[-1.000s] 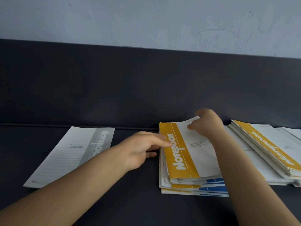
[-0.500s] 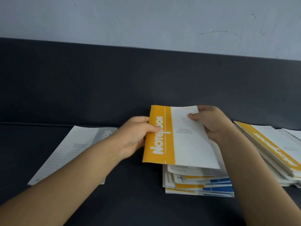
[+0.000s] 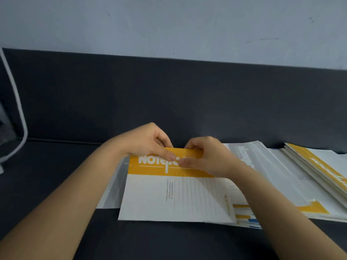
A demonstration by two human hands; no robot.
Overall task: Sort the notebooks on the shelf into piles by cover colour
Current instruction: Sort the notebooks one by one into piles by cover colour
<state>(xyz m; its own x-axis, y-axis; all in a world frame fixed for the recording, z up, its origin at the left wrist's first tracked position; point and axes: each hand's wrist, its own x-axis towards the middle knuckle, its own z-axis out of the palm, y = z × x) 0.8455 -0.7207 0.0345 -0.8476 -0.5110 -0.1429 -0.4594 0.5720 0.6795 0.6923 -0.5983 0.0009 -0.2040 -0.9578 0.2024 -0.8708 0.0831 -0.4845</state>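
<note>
A notebook with a yellow band [image 3: 169, 196] lies flat in the middle of the dark shelf [image 3: 56, 166], its band on the far side. My left hand [image 3: 148, 145] and my right hand [image 3: 206, 158] both pinch that band at its far edge. Under its left side a grey notebook [image 3: 114, 186] shows as a strip. To the right, a mixed stack is topped by a grey-banded notebook [image 3: 244, 156], with blue and yellow edges [image 3: 249, 220] at its near end. Further right sits a pile of yellow notebooks [image 3: 319, 171].
A white cable [image 3: 18, 109] hangs down the shelf's far left. A dark upright back panel [image 3: 169, 100] closes the shelf behind the notebooks, with a pale wall above it. Bare dark surface lies near the front edge and on the left.
The yellow notebook went from lifted off the mixed stack to lying flat further left, turned with its band away from me, partly over the lone grey notebook. A grey cover now tops the stack.
</note>
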